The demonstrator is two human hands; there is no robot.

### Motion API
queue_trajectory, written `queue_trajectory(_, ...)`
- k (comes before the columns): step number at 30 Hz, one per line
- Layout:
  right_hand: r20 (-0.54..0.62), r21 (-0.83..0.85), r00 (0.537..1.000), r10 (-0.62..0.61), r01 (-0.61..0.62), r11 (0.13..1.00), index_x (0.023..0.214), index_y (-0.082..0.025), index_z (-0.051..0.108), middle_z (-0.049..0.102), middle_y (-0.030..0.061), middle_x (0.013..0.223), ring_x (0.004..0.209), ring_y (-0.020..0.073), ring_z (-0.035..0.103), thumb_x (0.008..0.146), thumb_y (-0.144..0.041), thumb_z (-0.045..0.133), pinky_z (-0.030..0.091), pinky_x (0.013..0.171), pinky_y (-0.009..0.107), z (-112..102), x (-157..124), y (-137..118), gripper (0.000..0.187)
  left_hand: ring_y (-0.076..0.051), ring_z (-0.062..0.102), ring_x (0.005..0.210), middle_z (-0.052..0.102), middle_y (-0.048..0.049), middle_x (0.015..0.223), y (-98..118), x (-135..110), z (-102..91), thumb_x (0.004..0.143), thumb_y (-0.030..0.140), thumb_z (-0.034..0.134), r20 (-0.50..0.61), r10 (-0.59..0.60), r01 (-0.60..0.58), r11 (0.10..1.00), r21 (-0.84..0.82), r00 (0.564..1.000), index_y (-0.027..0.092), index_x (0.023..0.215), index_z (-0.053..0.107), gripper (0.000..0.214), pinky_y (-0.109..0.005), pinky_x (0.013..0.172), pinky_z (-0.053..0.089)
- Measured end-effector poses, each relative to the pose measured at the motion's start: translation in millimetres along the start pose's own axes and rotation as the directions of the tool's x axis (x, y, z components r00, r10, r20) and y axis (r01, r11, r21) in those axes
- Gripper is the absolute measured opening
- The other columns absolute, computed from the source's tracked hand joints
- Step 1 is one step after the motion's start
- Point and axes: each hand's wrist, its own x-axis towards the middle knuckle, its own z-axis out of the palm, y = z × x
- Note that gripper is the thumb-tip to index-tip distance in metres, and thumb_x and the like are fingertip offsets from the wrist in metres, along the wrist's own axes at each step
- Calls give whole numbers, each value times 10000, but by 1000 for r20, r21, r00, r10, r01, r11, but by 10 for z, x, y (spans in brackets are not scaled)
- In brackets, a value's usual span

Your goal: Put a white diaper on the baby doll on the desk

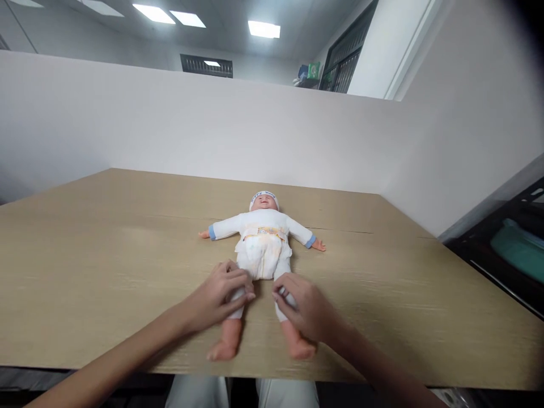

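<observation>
A baby doll (pixel 264 202) lies on its back on the table, head away from me, arms spread and feet toward me. It wears a white shirt (pixel 250 222) with blue cuffs, a printed headband and white pants. A white diaper (pixel 262 255) with an orange patterned waistband sits over its hips. My left hand (pixel 225 292) is over the leg on the left, fingers curled and thumb closed in at the pants (pixel 237 303). My right hand (pixel 304 303) pinches at the other pant leg, fingertips and thumb close together. The bare lower legs and feet show below both hands.
The wide wooden table (pixel 127 243) ends at a pale partition (pixel 212 124) behind and a wall at right. A dark rack (pixel 501 243) with a green item stands beyond the right edge. My legs are under the near edge.
</observation>
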Motion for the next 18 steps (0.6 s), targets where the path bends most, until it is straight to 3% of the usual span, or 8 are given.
queue_trajectory(4, -97, -111, 983, 153, -164, 980, 1109, -245, 638, 711, 13, 943, 865, 199, 665, 980, -236, 627, 463, 791, 319, 56, 84, 113, 130, -246, 555, 983, 708, -21, 976, -126, 18, 100, 1038, 469, 578, -85, -223, 214, 972, -97, 971, 246, 1034, 653, 235, -386, 916, 403)
queue_trajectory(6, -123, -171, 977, 171, -191, 967, 1041, -238, 649, 697, 4, 876, 810, 196, 650, 979, -279, 650, 437, 745, 314, 92, 197, 106, 75, -248, 564, 928, 687, -19, 913, -143, 121, 114, 994, 542, 624, -112, -275, 267, 960, -87, 955, 232, 1008, 628, 311, -382, 878, 409)
queue_trajectory(10, -139, -221, 973, 183, -211, 952, 818, -229, 594, 637, -12, 785, 718, 172, 589, 978, -305, 661, 378, 664, 296, 174, 399, 121, 190, -231, 559, 800, 614, -7, 779, -196, 354, 118, 972, 585, 622, -155, -296, 301, 954, 9, 943, 220, 807, 553, 406, -371, 810, 392)
queue_trajectory(15, -158, -173, 975, 158, -185, 967, 831, -227, 617, 629, 1, 819, 733, 180, 594, 974, -244, 642, 403, 670, 301, 235, 484, 224, 146, -219, 558, 762, 581, 7, 711, -336, 424, 145, 981, 485, 632, -209, -286, 291, 957, -10, 935, 218, 746, 557, 365, -364, 792, 385)
queue_trajectory(18, -190, -142, 971, 143, -171, 975, 899, -233, 650, 659, 26, 904, 779, 199, 618, 978, -226, 626, 450, 705, 323, 260, 462, 223, 83, -218, 583, 824, 624, -2, 792, -392, 386, 169, 997, 428, 621, -246, -243, 237, 970, -54, 938, 212, 784, 596, 304, -367, 827, 400)
